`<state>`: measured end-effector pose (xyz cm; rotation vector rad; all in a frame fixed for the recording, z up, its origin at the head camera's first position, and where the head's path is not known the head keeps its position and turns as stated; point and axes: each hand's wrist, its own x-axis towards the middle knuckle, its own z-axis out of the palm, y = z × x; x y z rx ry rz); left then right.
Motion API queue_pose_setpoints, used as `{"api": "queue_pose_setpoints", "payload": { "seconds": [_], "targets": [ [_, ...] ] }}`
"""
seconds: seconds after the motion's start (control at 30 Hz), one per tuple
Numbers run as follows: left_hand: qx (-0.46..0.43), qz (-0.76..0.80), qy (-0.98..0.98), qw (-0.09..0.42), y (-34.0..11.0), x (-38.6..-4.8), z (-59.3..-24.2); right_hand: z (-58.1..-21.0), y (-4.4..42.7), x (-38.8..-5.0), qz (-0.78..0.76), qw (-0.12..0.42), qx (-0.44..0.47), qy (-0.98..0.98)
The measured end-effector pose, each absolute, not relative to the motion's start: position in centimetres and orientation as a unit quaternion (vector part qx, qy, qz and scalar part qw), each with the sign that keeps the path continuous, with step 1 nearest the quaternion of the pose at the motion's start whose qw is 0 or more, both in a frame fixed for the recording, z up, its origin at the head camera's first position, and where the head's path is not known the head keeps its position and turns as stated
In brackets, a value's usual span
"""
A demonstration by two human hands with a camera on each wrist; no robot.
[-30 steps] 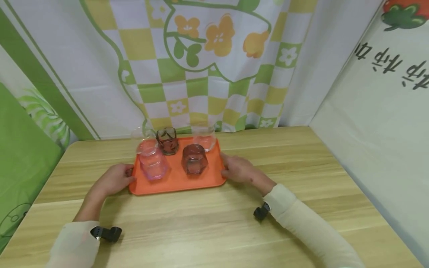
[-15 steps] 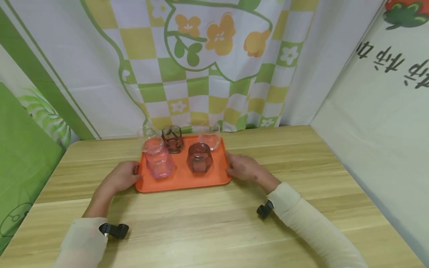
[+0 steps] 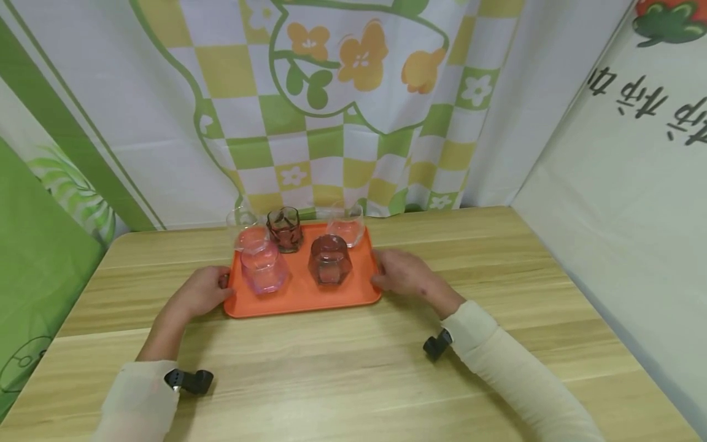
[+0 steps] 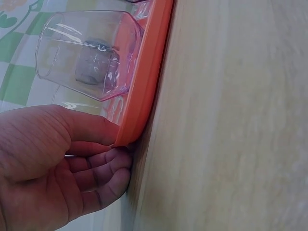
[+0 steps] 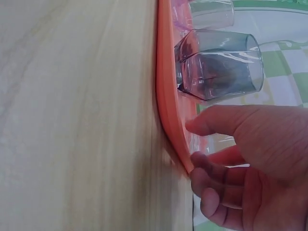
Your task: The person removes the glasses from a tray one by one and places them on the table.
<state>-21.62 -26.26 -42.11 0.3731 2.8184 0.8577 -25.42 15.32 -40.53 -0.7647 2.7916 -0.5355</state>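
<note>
An orange tray (image 3: 298,301) lies on the wooden table with several glasses on it. A pink-tinted glass (image 3: 265,270) and a dark glass (image 3: 329,261) stand in front; a grey glass (image 3: 285,232) and two clear glasses (image 3: 346,227) are behind. The left hand (image 3: 203,290) grips the tray's left side, thumb over the rim (image 4: 139,106) and fingers curled below it. At the right side, the right hand (image 3: 405,273) holds the rim (image 5: 166,96) between thumb and bent fingers. The fingers' undersides against the tray are partly hidden.
Behind the table (image 3: 331,380) hangs a checked curtain (image 3: 364,147), close to the tray's back edge. A white wall covering (image 3: 624,202) runs along the right side, and a green one (image 3: 44,245) along the left. Each sleeve carries a black wrist device (image 3: 193,381).
Compared with a second ago, the tray, its glasses and both hands have shifted slightly to the right. Over the last half second they stay almost still.
</note>
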Motion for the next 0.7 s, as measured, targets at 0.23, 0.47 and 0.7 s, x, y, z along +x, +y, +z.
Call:
{"api": "queue_pose_setpoints", "payload": {
  "seconds": [0.23, 0.47, 0.7],
  "targets": [
    [0.128, 0.295, 0.944, 0.078, -26.2, -21.6, -42.5, -40.1, 14.8, -24.9, -0.201, 0.061, -0.274, 0.938],
    [0.129, 0.297, 0.943, 0.075, -26.3, -21.6, -42.7, -40.4, 14.1, -24.8, -0.321, 0.077, -0.304, 0.894],
    [0.125, 0.298, 0.943, 0.074, -26.4, -21.4, -42.8, -41.2, 12.5, -25.1, -0.393, 0.066, -0.333, 0.855]
  ]
}}
